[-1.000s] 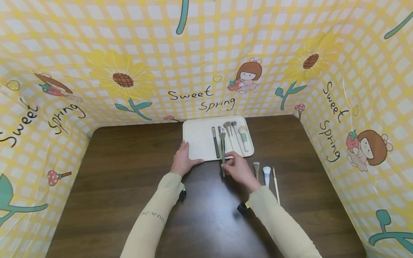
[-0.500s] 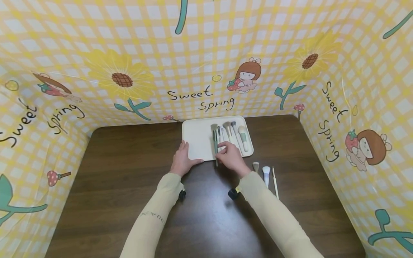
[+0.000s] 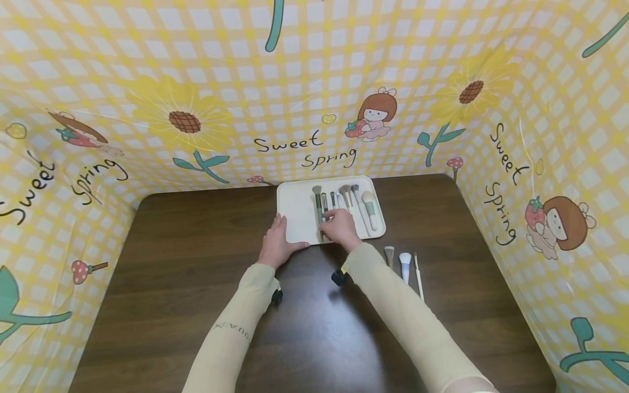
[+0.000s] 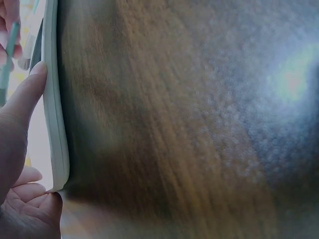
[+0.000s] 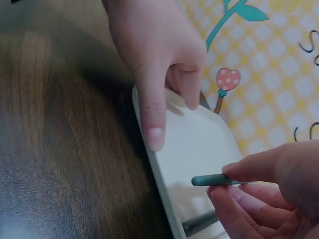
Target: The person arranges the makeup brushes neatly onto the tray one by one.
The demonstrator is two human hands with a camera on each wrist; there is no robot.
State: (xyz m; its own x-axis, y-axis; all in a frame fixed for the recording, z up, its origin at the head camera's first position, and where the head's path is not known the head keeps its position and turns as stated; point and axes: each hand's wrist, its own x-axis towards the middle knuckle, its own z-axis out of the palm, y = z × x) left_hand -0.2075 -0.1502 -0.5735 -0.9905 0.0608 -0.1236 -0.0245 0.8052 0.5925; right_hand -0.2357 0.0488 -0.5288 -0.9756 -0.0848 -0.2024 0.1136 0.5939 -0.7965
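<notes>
The left hand (image 3: 276, 243) clasps the near-left corner of the white tray (image 3: 298, 203), at the tray's 8 o'clock as the head view shows it. Its thumb is stretched along the near rim, toward 6 o'clock, and its fingers bend against the left end; thumb and fingers stand wide apart with the corner between them. The tray lies on the brown table (image 3: 147, 289), its 12 o'clock edge close to the checked cloth (image 3: 295, 71).

Next comes the green brush (image 3: 319, 204), at the tray's middle, bristles toward 12 o'clock and handle end toward 6. Whether it touches the tray floor, I cannot tell. The right hand (image 3: 340, 225), reaching in across the rim at 5 o'clock, pinches its handle between thumb and fingers, nearly closed on it.

On the tray to the 3 o'clock side of the green brush are 6 more, heads toward 12: a dark brush (image 3: 324, 200), a short dark-tipped brush (image 3: 333, 198), a thin pale brush (image 3: 338, 200), a brown-headed brush (image 3: 346, 192), a grey-headed brush (image 3: 362, 212) and a cream-headed brush (image 3: 370, 208). The hand partly covers some of these.

Off the tray at its 4 o'clock, 3 brushes lie on the table: a tan brush (image 3: 390, 255), a white-headed brush (image 3: 405, 264) and a slim brush (image 3: 418, 275), the sleeve covering their lower ends.
</notes>
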